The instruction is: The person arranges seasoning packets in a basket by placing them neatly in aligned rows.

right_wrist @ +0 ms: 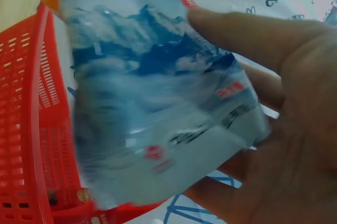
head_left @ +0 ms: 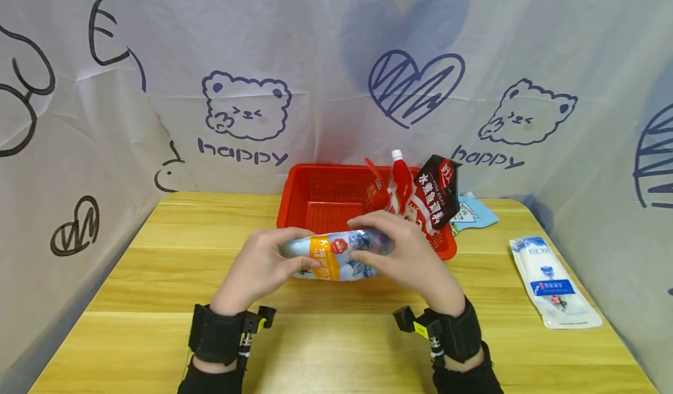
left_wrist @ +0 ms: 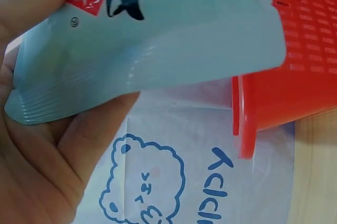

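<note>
Both hands hold a blue salt bag (head_left: pixel 342 256) with an orange label, sideways in front of the red basket (head_left: pixel 307 169). My left hand (head_left: pixel 265 262) grips its left end, thumb on the front and fingers behind, as the left wrist view shows. At the other end, my right hand (head_left: pixel 407 259) pinches the bag between thumb and fingers. The mountain print of the salt bag (right_wrist: pixel 142 66) fills the right wrist view. Inside the basket's right side stand a red pouch with a white cap (head_left: pixel 401 178) and a black and red seasoning packet (head_left: pixel 437 189).
A white and blue bag (head_left: pixel 554 286) lies on the wooden table (head_left: pixel 158 300) at the right. Behind the basket's right corner rests a light blue pouch (head_left: pixel 475 213). A white curtain (head_left: pixel 326 61) with drawings hangs around the table's back and sides.
</note>
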`<act>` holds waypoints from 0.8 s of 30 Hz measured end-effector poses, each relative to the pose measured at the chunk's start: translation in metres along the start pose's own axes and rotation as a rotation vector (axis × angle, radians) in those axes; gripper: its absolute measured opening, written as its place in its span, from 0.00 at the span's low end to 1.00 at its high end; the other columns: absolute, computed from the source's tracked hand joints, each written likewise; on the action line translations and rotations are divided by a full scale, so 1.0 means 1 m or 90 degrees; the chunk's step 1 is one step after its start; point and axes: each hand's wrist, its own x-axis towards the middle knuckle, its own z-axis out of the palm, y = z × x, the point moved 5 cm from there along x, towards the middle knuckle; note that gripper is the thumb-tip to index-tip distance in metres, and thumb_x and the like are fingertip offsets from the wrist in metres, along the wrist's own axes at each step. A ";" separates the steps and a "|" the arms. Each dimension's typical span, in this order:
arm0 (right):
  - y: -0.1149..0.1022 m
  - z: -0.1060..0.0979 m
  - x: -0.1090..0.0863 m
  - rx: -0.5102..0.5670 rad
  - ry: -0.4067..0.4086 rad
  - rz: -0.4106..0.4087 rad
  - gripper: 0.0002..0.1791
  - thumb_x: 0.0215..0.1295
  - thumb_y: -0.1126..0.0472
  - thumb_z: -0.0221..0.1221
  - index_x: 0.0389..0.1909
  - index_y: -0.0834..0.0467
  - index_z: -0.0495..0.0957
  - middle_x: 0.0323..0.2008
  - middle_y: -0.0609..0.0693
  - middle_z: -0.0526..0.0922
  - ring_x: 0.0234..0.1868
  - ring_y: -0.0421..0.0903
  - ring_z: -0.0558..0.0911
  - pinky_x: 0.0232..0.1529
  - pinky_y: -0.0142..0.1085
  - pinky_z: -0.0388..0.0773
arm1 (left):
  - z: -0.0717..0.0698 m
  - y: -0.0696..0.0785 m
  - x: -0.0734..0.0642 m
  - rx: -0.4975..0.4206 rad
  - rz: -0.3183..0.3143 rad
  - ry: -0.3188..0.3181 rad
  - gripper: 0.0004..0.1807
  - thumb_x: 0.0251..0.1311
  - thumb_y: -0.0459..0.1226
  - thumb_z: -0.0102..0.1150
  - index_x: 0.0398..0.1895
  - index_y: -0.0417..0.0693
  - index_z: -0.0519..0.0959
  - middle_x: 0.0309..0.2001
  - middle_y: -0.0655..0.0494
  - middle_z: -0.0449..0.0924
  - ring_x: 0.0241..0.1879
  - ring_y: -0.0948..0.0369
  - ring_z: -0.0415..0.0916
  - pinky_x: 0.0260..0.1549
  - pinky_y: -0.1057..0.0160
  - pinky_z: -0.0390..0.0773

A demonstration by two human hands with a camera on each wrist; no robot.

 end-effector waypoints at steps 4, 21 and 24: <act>-0.001 0.009 0.001 -0.038 -0.061 -0.008 0.28 0.57 0.59 0.78 0.59 0.52 0.83 0.53 0.45 0.85 0.48 0.43 0.82 0.51 0.42 0.83 | 0.003 0.002 0.000 0.047 0.018 -0.013 0.21 0.49 0.39 0.83 0.48 0.47 0.89 0.42 0.58 0.88 0.34 0.61 0.80 0.32 0.66 0.84; 0.001 0.018 0.003 -0.095 -0.083 -0.013 0.20 0.58 0.57 0.76 0.52 0.52 0.88 0.45 0.44 0.88 0.40 0.41 0.82 0.42 0.35 0.83 | 0.005 0.001 0.001 0.047 -0.008 -0.013 0.24 0.47 0.41 0.84 0.49 0.50 0.88 0.42 0.59 0.89 0.34 0.62 0.79 0.34 0.65 0.83; 0.002 0.017 0.003 -0.090 -0.061 -0.032 0.19 0.58 0.57 0.77 0.51 0.53 0.88 0.43 0.44 0.88 0.38 0.40 0.82 0.40 0.35 0.82 | 0.001 0.001 0.001 0.047 -0.012 0.013 0.30 0.46 0.41 0.85 0.56 0.50 0.86 0.44 0.56 0.88 0.34 0.60 0.79 0.33 0.64 0.83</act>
